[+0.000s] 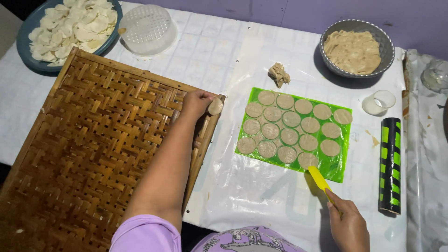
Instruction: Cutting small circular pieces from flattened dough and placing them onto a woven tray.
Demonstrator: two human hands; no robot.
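A: Left hand (198, 102)?

B: Resting at the right edge of the woven bamboo tray (93, 140), just left of the green mat (338, 170). Fingers pinched shut on one dough disc (215, 106), held at the tray's corner.

A: Right hand (347, 224)?

B: Below the green mat, near its lower right corner. Closed around the handle of a yellow spatula (320, 179), blade tip touching the mat's bottom edge beside the lowest disc.

A: On the mat itself?

B: Rows of cut dough rounds (289, 135), lying flat, close together, covering most of the green.

A: Around the mat?

B: Just above it, a small lump of dough scraps (279, 73). Farther above and to the right, a grey bowl of dough (357, 49). Right of the mat, a small clear cup (379, 101) and a black-and-green rolling pin (390, 165) lying lengthwise. Far up and left of the mat, beyond the tray, a blue dish of pale chips (70, 28) and an upturned clear plastic lid (148, 29). Under everything, a white plastic-covered table (252, 196).
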